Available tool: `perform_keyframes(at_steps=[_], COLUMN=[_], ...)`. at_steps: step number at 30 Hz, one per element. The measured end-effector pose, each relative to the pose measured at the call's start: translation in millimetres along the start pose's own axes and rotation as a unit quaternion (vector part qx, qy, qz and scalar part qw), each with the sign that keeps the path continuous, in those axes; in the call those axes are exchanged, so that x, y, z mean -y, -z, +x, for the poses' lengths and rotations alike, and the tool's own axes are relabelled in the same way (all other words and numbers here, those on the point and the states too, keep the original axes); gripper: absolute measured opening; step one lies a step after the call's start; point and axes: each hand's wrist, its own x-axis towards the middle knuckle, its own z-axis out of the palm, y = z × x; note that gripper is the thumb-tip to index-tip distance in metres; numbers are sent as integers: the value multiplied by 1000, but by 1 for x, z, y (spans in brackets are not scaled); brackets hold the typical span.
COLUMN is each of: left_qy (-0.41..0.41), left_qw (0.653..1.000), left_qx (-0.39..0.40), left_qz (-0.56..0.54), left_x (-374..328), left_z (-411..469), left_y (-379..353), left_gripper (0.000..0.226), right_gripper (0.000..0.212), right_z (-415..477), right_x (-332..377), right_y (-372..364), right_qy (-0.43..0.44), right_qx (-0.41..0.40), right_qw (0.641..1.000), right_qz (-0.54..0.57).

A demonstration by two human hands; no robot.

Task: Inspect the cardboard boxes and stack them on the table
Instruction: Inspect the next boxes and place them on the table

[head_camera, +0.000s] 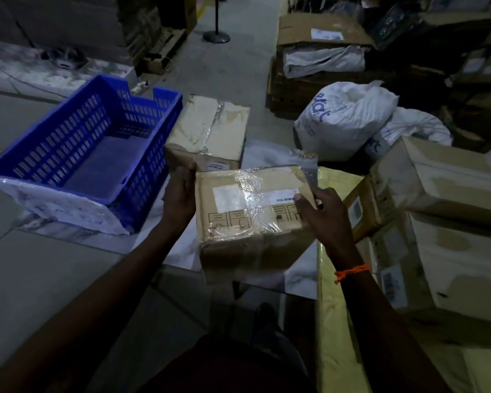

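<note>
Gripping the left edge of the taped cardboard box [247, 217], the left hand [180, 191] curls round it; the right hand [321, 211] pinches a loose tape strip [308, 168] at the right top edge (label facing up). The box is held just left of the worktop [332, 302], which carries stacked boxes [448, 177]; a blue crate [91, 154] lies further left.

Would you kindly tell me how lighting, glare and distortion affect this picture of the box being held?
Head view: dim overall, darkest at the bottom corners; glare on the clear tape across the held box washes out part of its label; wide-angle distortion slightly bows the blue crate; the left hand and right hand gripping the box are underexposed.
</note>
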Motion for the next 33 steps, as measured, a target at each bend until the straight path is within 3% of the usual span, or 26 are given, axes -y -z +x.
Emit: perform_keyframes(at_steps=[2, 5, 9, 11, 15, 19, 26, 33], left_qy=[-14, 1, 16, -35, -164, -140, -164, -189], left_qw=[1000, 1000, 995, 990, 946, 916, 902, 886], left_qx=[9, 13, 13, 58, 171, 207, 206, 230], left_qz=[22, -2, 95, 127, 220, 313, 343, 356], left_x=[-7, -37, -55, -72, -105, -98, -96, -93], left_z=[9, 20, 18, -1, -41, -52, -55, -72], left_y=[-3, 3, 15, 17, 2, -13, -17, -3], left_gripper=[12, 44, 21, 31, 41, 68, 68, 73], right_gripper=[25, 31, 57, 56, 54, 64, 67, 66], right_z=[-1, -5, -18, -21, -21, -18, -14, -35], right_x=[-1, -2, 0, 6, 26, 32, 31, 25], right_y=[0, -5, -12, -14, -28, -39, -35, -24], right_qy=[-7, -16, 36, 112, 205, 184, 168, 219], right_qx=[-16, -27, -47, -58, 31, 80, 102, 122], right_qw=[1000, 999, 994, 982, 962, 952, 950, 938], right_qz=[3, -8, -97, -140, -179, -231, -241, -237])
